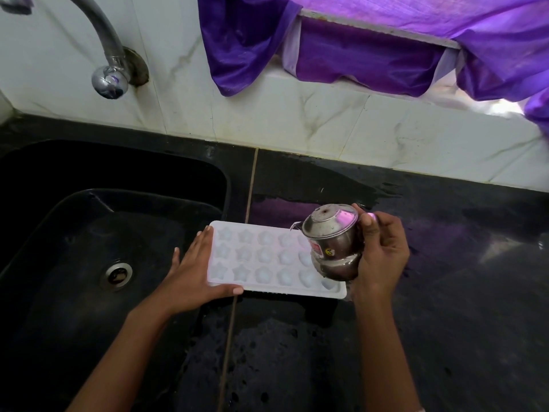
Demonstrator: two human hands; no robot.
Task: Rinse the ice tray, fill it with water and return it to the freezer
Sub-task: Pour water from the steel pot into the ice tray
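A dark, wet stone counter (445, 292) fills the lower frame, with a black sink (74, 233) at the left, a tap (110, 75) on the tiled wall at the upper left and a purple curtain (371, 55) across the top. The white ice tray (267, 257) lies at the centre of the frame on the counter, just right of the sink. The left hand (193, 272) lies flat with straight fingers on the tray's left end, the thumb along its near edge. The right hand (383, 254) grips a small steel pot (332, 239), tipped over the tray's right end. The step looks like filling. It would go best with a slight tilt and a thin stream, moving cell by cell, the tray kept level and each cell stopped short of its brim so nothing spills on the carry to the freezer.
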